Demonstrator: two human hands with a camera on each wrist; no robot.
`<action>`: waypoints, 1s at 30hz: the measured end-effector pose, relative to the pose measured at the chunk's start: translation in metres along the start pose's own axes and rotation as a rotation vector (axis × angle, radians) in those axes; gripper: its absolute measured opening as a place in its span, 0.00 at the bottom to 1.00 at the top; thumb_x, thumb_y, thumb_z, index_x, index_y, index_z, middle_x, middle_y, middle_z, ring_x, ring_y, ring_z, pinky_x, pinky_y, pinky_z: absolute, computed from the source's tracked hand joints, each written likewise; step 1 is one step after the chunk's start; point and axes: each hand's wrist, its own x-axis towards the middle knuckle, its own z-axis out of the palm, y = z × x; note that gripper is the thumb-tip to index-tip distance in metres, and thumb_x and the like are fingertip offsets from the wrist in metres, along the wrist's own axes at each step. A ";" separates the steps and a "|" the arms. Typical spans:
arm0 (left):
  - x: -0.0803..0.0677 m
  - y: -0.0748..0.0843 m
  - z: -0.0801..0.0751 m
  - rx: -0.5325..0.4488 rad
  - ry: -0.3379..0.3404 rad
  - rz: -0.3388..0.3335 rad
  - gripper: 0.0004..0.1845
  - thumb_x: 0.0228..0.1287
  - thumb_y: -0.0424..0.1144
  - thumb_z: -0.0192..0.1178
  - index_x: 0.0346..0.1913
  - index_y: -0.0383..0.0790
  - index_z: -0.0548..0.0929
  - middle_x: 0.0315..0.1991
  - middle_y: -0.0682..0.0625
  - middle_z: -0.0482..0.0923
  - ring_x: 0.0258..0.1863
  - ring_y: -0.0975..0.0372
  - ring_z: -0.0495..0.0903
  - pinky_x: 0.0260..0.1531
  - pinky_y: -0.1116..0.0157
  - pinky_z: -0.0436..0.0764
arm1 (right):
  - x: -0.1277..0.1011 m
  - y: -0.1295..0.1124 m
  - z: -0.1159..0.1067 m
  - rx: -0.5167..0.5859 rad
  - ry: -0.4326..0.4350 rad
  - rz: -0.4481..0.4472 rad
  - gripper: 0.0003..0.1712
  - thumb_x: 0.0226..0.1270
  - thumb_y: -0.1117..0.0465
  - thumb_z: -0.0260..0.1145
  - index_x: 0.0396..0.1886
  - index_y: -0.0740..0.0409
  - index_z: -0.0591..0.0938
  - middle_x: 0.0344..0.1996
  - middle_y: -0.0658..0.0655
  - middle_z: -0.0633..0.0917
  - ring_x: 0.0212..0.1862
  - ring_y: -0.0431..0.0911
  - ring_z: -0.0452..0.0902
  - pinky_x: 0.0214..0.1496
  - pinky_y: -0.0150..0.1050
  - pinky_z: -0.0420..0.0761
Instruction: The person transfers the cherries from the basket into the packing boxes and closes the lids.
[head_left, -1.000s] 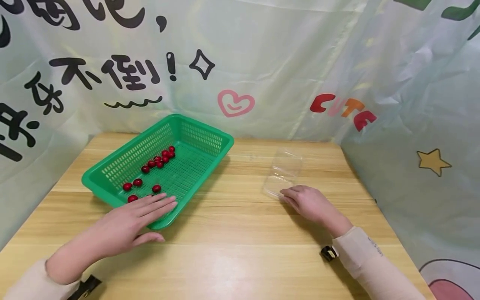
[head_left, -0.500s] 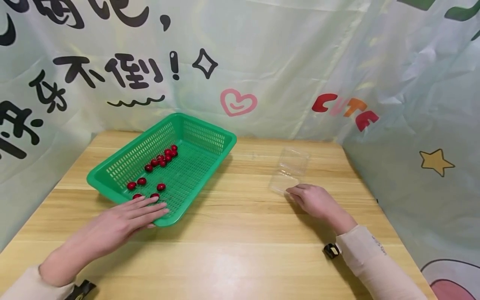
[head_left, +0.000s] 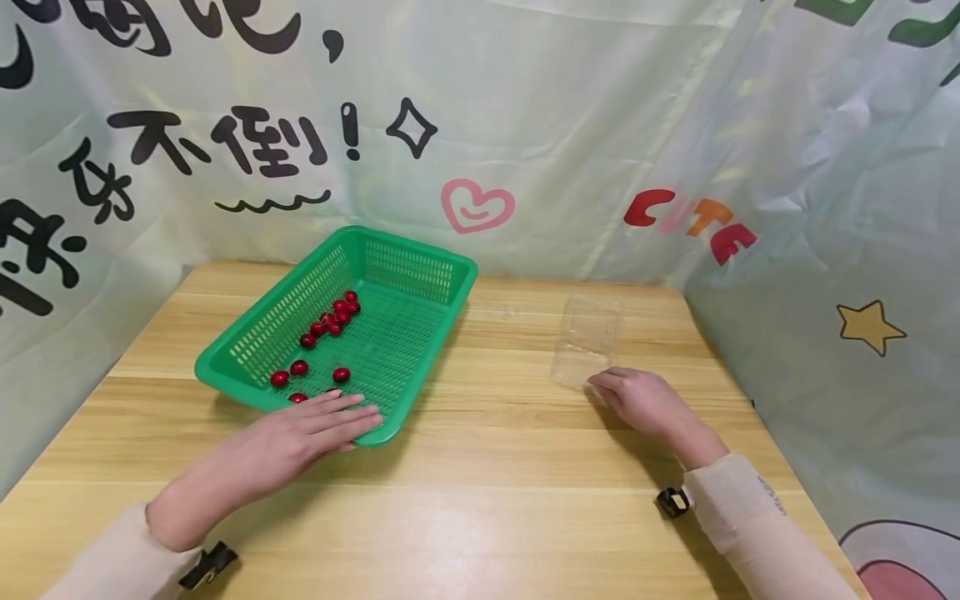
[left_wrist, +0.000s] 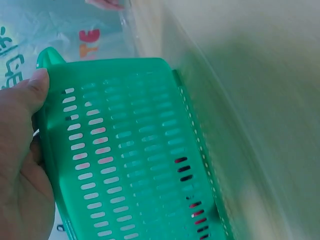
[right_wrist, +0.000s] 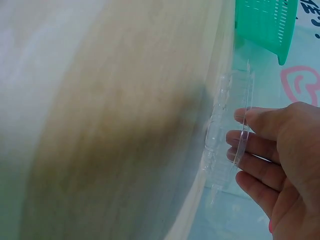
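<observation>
A green slotted basket [head_left: 450,287] sits on the left half of the wooden table [head_left: 480,500] with several small red round fruits [head_left: 330,321] in it. My left hand [head_left: 352,421] grips its near corner, fingers laid over the rim; in the left wrist view the thumb [left_wrist: 36,87] presses on the basket's outer wall [left_wrist: 135,150]. On the right lies a clear plastic box [head_left: 588,337]. My right hand [head_left: 607,387] pinches its near edge, and in the right wrist view the thumb sits above and the fingers [right_wrist: 250,145] below the clear box [right_wrist: 220,135].
Printed cloth sheets wall in the table at the back and on both sides. Bare wood lies between the basket and the clear box and along the near edge. A black strap clip [head_left: 672,502] shows at the right sleeve.
The green basket has slid and turned a little to the right with my left hand on its corner. The clear box and my right hand have shifted slightly right.
</observation>
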 end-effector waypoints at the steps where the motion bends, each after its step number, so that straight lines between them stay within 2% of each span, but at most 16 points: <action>1: 0.003 0.001 0.002 0.002 0.011 0.008 0.24 0.81 0.48 0.37 0.65 0.41 0.77 0.62 0.50 0.76 0.59 0.54 0.77 0.66 0.63 0.66 | -0.001 0.000 0.000 -0.001 -0.002 0.002 0.12 0.64 0.66 0.67 0.47 0.63 0.85 0.42 0.60 0.86 0.43 0.55 0.84 0.44 0.51 0.83; 5: 0.014 0.004 0.010 0.013 0.024 0.014 0.25 0.81 0.47 0.35 0.65 0.42 0.77 0.61 0.49 0.77 0.57 0.53 0.79 0.64 0.59 0.69 | -0.002 0.002 -0.001 -0.013 -0.004 0.012 0.11 0.64 0.66 0.68 0.46 0.62 0.86 0.41 0.59 0.87 0.42 0.54 0.84 0.43 0.51 0.83; 12: 0.034 0.012 0.023 0.037 -0.091 -0.006 0.31 0.81 0.41 0.20 0.68 0.38 0.72 0.65 0.47 0.73 0.62 0.53 0.74 0.61 0.55 0.72 | -0.004 0.002 -0.003 -0.007 0.012 0.020 0.11 0.64 0.66 0.67 0.46 0.63 0.85 0.40 0.59 0.86 0.41 0.54 0.84 0.42 0.51 0.83; 15: 0.044 0.016 0.028 0.041 -0.133 -0.026 0.22 0.80 0.33 0.35 0.69 0.37 0.70 0.66 0.46 0.72 0.64 0.53 0.72 0.62 0.54 0.71 | -0.003 0.002 -0.004 -0.001 0.053 0.013 0.13 0.64 0.64 0.67 0.47 0.64 0.84 0.42 0.61 0.86 0.44 0.57 0.83 0.45 0.53 0.82; 17: 0.051 0.018 0.031 0.044 -0.146 -0.038 0.23 0.74 0.29 0.44 0.70 0.36 0.69 0.67 0.46 0.71 0.65 0.52 0.71 0.63 0.54 0.70 | -0.001 0.002 -0.004 0.001 0.080 0.012 0.14 0.64 0.63 0.68 0.49 0.64 0.84 0.44 0.62 0.85 0.47 0.58 0.82 0.49 0.54 0.81; 19: 0.057 0.021 0.034 0.045 -0.148 -0.047 0.29 0.65 0.26 0.53 0.70 0.35 0.69 0.67 0.45 0.70 0.65 0.52 0.71 0.64 0.54 0.69 | 0.001 0.001 -0.004 0.000 0.104 0.017 0.17 0.63 0.63 0.69 0.50 0.65 0.83 0.47 0.64 0.83 0.50 0.60 0.80 0.52 0.56 0.79; 22: 0.065 0.024 0.038 0.054 -0.157 -0.058 0.29 0.65 0.27 0.53 0.70 0.35 0.68 0.67 0.45 0.70 0.65 0.52 0.71 0.65 0.55 0.68 | 0.005 -0.001 -0.006 -0.005 0.140 0.019 0.22 0.62 0.63 0.70 0.55 0.66 0.81 0.51 0.66 0.81 0.54 0.62 0.76 0.57 0.58 0.75; 26: 0.074 0.029 0.040 0.061 -0.202 -0.079 0.31 0.65 0.24 0.55 0.71 0.36 0.67 0.69 0.45 0.68 0.66 0.52 0.69 0.66 0.56 0.66 | 0.013 -0.008 -0.011 -0.003 0.198 0.011 0.29 0.61 0.63 0.70 0.61 0.66 0.76 0.56 0.67 0.78 0.60 0.63 0.71 0.62 0.60 0.70; 30: 0.084 0.033 0.043 0.090 -0.229 -0.070 0.31 0.65 0.23 0.56 0.72 0.37 0.67 0.70 0.45 0.66 0.67 0.53 0.68 0.67 0.57 0.64 | 0.025 -0.020 -0.018 0.029 0.255 -0.013 0.30 0.62 0.62 0.69 0.64 0.63 0.75 0.57 0.66 0.77 0.61 0.62 0.70 0.63 0.59 0.69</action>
